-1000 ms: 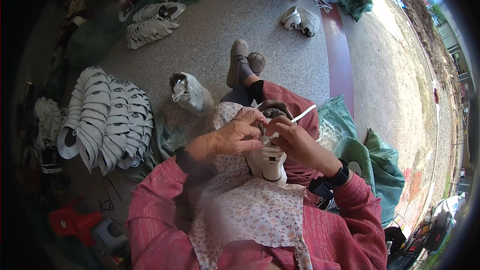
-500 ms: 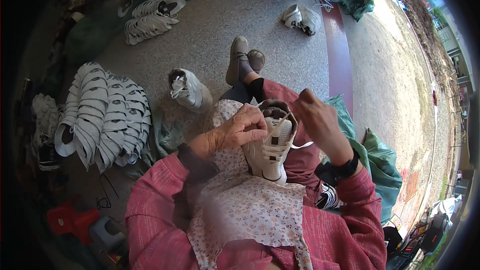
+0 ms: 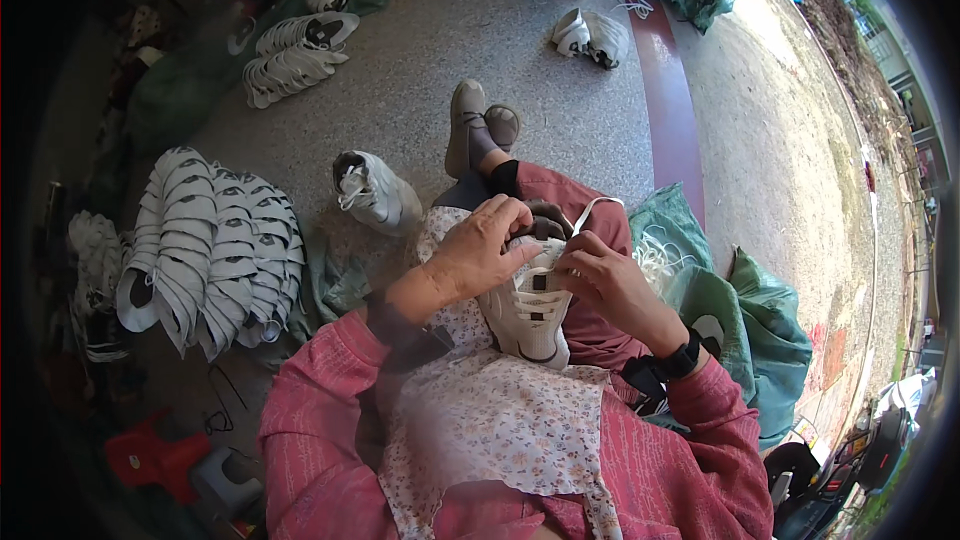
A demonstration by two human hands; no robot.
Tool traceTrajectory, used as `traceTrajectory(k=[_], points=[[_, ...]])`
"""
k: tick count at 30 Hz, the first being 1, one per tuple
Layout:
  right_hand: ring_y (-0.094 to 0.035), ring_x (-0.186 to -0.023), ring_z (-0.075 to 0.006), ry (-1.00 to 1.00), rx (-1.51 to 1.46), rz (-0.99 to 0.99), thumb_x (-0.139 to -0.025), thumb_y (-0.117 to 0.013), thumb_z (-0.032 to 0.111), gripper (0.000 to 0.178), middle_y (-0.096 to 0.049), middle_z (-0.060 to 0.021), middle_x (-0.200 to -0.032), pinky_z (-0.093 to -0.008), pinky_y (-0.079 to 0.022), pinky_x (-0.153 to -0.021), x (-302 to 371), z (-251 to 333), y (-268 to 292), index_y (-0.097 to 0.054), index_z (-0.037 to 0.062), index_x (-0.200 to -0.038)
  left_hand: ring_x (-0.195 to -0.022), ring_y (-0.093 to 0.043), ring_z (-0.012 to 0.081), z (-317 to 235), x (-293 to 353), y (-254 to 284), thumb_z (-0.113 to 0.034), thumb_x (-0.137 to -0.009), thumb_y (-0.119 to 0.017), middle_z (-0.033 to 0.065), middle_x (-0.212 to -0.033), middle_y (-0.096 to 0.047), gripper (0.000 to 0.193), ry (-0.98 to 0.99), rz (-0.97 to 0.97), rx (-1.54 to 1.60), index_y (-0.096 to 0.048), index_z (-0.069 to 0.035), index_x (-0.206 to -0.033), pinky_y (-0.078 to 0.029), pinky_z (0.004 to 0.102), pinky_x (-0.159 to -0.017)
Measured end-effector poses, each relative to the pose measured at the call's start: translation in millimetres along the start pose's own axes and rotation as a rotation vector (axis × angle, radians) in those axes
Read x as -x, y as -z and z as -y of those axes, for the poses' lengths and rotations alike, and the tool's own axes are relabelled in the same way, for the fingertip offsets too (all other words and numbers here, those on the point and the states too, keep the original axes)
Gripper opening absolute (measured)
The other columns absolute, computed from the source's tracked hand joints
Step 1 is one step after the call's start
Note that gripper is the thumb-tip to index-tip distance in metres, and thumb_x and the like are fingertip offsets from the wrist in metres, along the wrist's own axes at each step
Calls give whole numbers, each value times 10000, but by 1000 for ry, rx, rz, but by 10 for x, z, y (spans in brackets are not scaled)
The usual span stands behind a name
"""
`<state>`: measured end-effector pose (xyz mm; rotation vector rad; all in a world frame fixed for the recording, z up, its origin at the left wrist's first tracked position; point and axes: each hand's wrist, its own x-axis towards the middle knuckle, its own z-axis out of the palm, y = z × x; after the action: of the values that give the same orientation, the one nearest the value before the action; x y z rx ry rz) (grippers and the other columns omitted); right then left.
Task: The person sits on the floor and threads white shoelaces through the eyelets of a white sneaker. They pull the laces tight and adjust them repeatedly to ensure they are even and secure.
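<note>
On my lap rests a white sneaker [image 3: 522, 318], its toe toward me and its dark-lined opening away from me. A white shoelace [image 3: 597, 206] crosses its tongue and arcs up in a loop beyond my right hand. With thumb and fingers, my left hand [image 3: 478, 252] grips the sneaker's upper left side near the opening. My right hand [image 3: 612, 290] is closed at the right eyelet edge, pinching the shoelace; its fingertips partly cover the eyelets. A floral apron [image 3: 500, 420] lies under the sneaker.
A laced white sneaker [image 3: 375, 195] stands on the floor ahead to the left. Stacked white shoe uppers [image 3: 215, 245] fill the left side. At my right lie green sacks [image 3: 765, 340] and a bundle of white laces [image 3: 660, 260]. A red plastic object [image 3: 150, 455] sits lower left.
My right hand has come down and left from above the sneaker's right side to its eyelet edge. The lace end that stuck out to the right now loops upward. My left hand stays on the sneaker.
</note>
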<state>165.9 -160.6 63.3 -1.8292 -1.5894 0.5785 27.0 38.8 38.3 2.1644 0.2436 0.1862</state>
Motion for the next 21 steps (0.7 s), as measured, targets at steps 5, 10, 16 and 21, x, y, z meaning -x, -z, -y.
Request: traceTrajectory(k=[5,10,16,21], points=[[-625,-953,-269,-28,-152,-26,-908,-687,80,127,-566,-105,-1052,-359,-511,-823,70,-213,-109,-645,13,-1007,-825,-571,216,-86,-58,-68,-270,-841,-780,73,-929,-551,420,32,-49,-146,-517,-59,-1091,-498,354,-748],[-596,-1018,-215,15,-362,-88,-920,-697,77,102,-553,-79,-1074,-327,-500,-865,105,-406,-159,-629,31,-982,-782,-553,181,-61,9,-87,-284,-832,-790,53,-897,-545,427,87,-58,-123,-523,-76,-1093,-488,344,-711],[-562,-1057,-219,-22,-485,-97,-928,-700,104,133,-532,-77,-1087,-326,-477,-916,193,-522,-185,-610,28,-990,-668,-480,139,-119,-22,-103,-334,-832,-807,4,-758,-470,439,149,45,10,-550,-81,-1083,-440,312,-634],[-555,-1073,-215,-10,-538,-50,-944,-687,115,148,-531,-87,-1152,-321,-465,-928,228,-531,-144,-589,27,-1010,-703,-571,231,-182,-94,-36,-433,-818,-786,64,-779,-579,441,210,158,-92,-571,-77,-965,-455,390,-649]])
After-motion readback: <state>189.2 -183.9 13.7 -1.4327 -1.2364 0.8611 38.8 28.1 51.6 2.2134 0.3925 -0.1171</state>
